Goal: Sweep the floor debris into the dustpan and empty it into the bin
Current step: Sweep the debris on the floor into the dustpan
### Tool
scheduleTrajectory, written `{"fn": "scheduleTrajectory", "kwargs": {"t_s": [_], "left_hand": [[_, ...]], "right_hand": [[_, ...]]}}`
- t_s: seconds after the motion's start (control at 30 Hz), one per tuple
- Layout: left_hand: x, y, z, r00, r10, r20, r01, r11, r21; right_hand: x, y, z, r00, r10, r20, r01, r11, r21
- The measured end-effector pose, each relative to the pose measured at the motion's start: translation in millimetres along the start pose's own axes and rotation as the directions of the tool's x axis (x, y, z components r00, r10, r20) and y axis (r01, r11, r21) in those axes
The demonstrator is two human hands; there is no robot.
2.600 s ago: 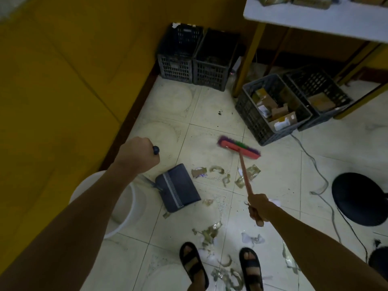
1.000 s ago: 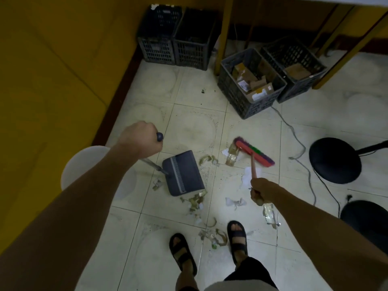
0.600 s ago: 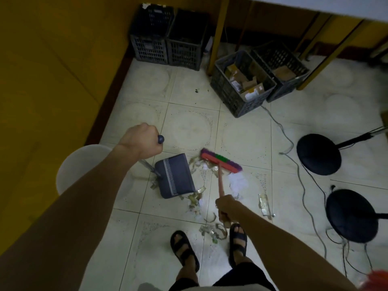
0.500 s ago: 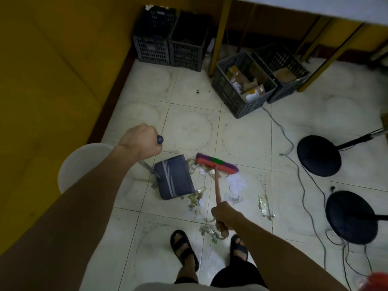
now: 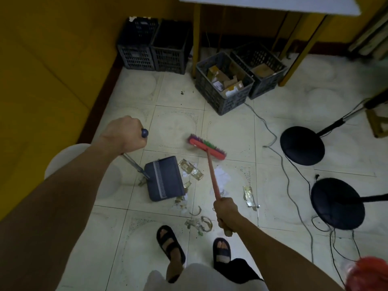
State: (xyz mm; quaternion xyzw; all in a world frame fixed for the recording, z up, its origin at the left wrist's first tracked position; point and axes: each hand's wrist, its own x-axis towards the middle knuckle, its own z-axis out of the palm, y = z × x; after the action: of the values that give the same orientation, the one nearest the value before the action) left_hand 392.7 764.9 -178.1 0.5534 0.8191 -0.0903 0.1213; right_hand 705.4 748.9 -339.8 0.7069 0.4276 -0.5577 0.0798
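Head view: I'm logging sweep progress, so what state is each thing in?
Left hand: grips the handle of the dustpan.
Right hand: grips the handle of the broom.
Dustpan: resting on the tiles, debris at its right edge.
Broom: head beyond the debris, handle tilted toward the person.
Debris: scattered on the tiles, not collected.
Bin: upright, inside not visible.
Crate: open, holding cardboard boxes.

Dim room. On the left, mustard-yellow painted wall point(image 5: 52, 59) ending in dark brown skirting board point(image 5: 109, 80). Underfoot, pale glossy square-tiled floor point(image 5: 231, 127), speckled along the grout. At the far wall, two black plastic lattice crates point(image 5: 153, 51) side by side. Beside them, white-topped table point(image 5: 273, 5) on yellow legs, with two grey plastic crates point(image 5: 222, 97) of cardboard beneath. To the right, two black round stand bases point(image 5: 302, 145) amid trailing cables point(image 5: 283, 164).
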Motion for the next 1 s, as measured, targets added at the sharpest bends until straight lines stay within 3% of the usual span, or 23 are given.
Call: {"fn": "scheduleTrajectory", "kwargs": {"t_s": [0.13,0.3,0.53,0.67,0.8,1.0], "left_hand": [[-11,54,-4,0.997,0.066,-0.025,-0.065,0.996,0.056],[-16,100,3,0.990,0.142,-0.001,-0.141,0.985,0.099],[-17,108,17,0.975,0.222,0.006,-0.222,0.974,0.037],[-30,82,29,0.976,0.217,0.016,-0.217,0.976,0.009],[-43,47,32,0.980,0.200,0.001,-0.200,0.980,-0.019],[-63,-8,26,0.990,0.140,-0.019,-0.141,0.988,-0.069]], "right_hand": [[6,30,-52,0.998,0.014,-0.056,-0.007,0.992,0.129],[1,77,-98,0.980,0.137,-0.144,-0.106,0.973,0.206],[-11,98,-102,0.967,0.250,-0.051,-0.214,0.902,0.376],[-4,74,-73,0.955,0.295,-0.010,-0.248,0.820,0.515],[-11,32,-27,0.965,0.250,0.082,-0.250,0.771,0.585],[-48,-21,46,0.960,0.195,0.200,-0.275,0.783,0.558]]}}
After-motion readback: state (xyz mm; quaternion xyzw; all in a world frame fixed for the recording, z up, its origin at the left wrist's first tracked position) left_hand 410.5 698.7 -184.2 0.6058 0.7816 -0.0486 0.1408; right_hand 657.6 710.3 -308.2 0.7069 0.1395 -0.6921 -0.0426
